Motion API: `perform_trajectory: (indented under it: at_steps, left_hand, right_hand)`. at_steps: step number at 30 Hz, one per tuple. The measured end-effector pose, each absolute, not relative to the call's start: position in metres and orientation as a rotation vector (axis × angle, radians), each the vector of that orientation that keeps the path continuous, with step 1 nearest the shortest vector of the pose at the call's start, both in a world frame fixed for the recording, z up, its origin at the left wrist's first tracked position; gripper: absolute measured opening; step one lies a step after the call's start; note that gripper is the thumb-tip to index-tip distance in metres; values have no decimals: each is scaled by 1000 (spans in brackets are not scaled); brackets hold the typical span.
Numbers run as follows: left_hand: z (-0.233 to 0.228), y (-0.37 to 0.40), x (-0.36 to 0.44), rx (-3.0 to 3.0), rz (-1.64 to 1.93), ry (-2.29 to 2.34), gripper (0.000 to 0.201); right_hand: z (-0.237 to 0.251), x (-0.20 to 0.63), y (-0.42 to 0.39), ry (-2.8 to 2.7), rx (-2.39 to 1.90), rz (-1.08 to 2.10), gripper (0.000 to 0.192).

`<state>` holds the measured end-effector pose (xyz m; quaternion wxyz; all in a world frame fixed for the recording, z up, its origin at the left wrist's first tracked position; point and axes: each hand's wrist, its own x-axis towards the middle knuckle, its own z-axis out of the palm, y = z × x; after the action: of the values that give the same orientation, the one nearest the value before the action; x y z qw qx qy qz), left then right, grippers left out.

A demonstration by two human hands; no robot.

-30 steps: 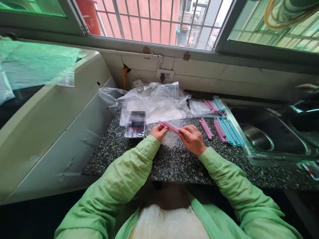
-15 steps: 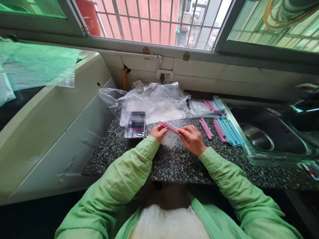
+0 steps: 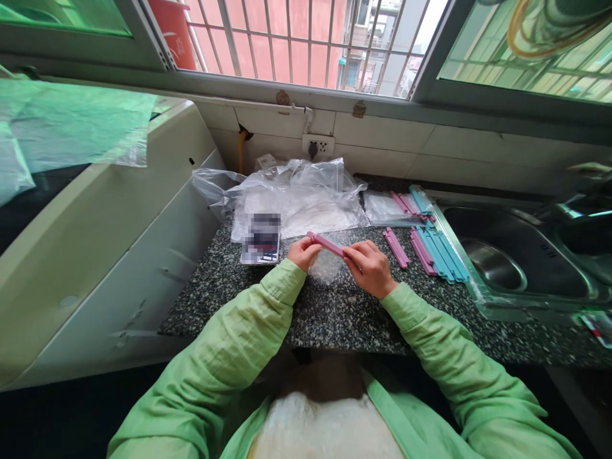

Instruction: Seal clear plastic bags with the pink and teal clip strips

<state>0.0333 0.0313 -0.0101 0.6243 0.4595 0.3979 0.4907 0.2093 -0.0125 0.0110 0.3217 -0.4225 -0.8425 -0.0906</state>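
Between my two hands a pink bag-sealing clip (image 3: 327, 244) is held at a slant above the counter. My left hand (image 3: 305, 254) pinches its left end, and my right hand (image 3: 370, 264) grips the right end. A small clear plastic bag (image 3: 325, 268) shows just below the clip; whether the clip is fastened on it I cannot tell. Right of my right hand lie a pink clip (image 3: 396, 247), more pink clips (image 3: 422, 251) and several blue clips (image 3: 444, 255). Behind them, further clips (image 3: 404, 203) rest on flat clear bags (image 3: 380, 209).
Crumpled clear plastic (image 3: 301, 197) covers the back of the speckled counter (image 3: 344, 319). A phone-like object (image 3: 261, 239), partly blurred, lies left of my hands. A steel sink (image 3: 497, 255) is at the right, a pale appliance (image 3: 143, 210) at the left. A wall socket (image 3: 319, 145) sits behind.
The camera view has shifted very slightly. Both hands keep their hold on the pink clip, and it has barely moved.
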Motion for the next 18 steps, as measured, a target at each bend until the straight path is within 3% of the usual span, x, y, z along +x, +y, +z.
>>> perform_trajectory:
  at_steps: [10,18]
  left_hand:
    - [-4,26,35,1153,1248,992,41]
    - [4,21,36,1119,1271,1051,41]
  right_hand:
    - [11,209,-13,-2237,-1088,-337,24]
    - [12,208,-15,-2256,-1073,-326,24]
